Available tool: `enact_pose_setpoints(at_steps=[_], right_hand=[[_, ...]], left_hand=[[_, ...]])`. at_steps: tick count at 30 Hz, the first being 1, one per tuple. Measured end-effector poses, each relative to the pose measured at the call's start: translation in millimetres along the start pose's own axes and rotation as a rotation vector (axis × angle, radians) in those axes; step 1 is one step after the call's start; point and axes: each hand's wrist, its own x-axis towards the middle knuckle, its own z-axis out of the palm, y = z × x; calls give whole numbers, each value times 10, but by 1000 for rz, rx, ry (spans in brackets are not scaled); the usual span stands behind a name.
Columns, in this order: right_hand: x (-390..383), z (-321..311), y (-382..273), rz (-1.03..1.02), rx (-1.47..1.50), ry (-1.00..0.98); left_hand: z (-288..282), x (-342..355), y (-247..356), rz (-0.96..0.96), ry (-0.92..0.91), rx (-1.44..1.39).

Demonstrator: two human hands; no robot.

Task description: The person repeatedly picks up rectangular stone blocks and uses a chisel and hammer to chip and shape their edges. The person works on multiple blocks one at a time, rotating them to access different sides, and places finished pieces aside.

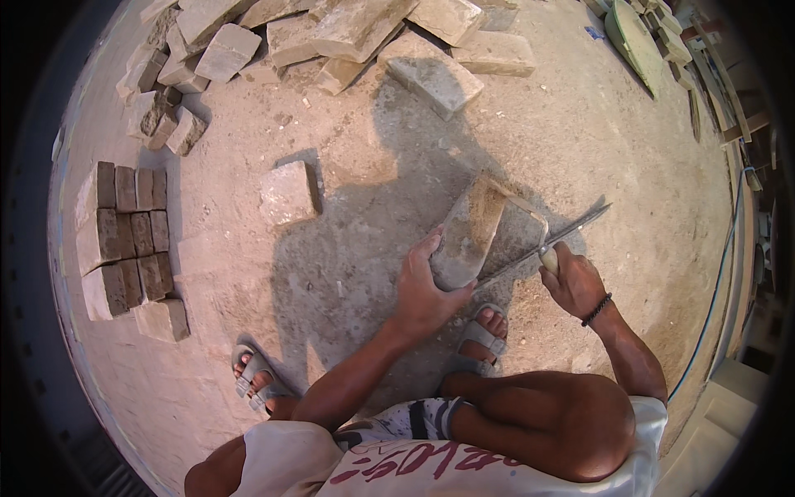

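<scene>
My left hand [420, 282] grips the lower end of a pale block [469, 236], thumb and fingers around its sides, holding it tilted above the sandy ground. In my right hand [574, 283] is a trowel [549, 260], its light handle in my closed fingers. The trowel's bent metal neck reaches up and left to the block's far end, and its blade appears nearly edge-on there. A long thin dark strip [580, 222] slants past the trowel toward the block; whether it touches either one I cannot tell. A single block [287, 193] lies left of the held one.
Stacked cut blocks [124, 236] stand at the left. A loose heap of blocks [339, 37] spreads across the far side. A green, curved basin-like object [631, 45] lies far right, near planks [719, 79]. A blue hose or cord [719, 286] runs along the right edge.
</scene>
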Motion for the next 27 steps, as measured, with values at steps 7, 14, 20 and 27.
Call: enact_pose_setpoints(at_steps=[7, 14, 20, 27], right_hand=[[-264, -51, -394, -308, 160, 49], [-61, -245, -371, -110, 77, 70], [219, -214, 231, 95, -206, -7], [-36, 274, -137, -108, 32, -1]], left_hand=[[-4, 104, -9, 140, 45, 197], [-37, -28, -154, 146, 68, 152], [27, -57, -109, 208, 74, 121], [-39, -145, -233, 197, 102, 84]])
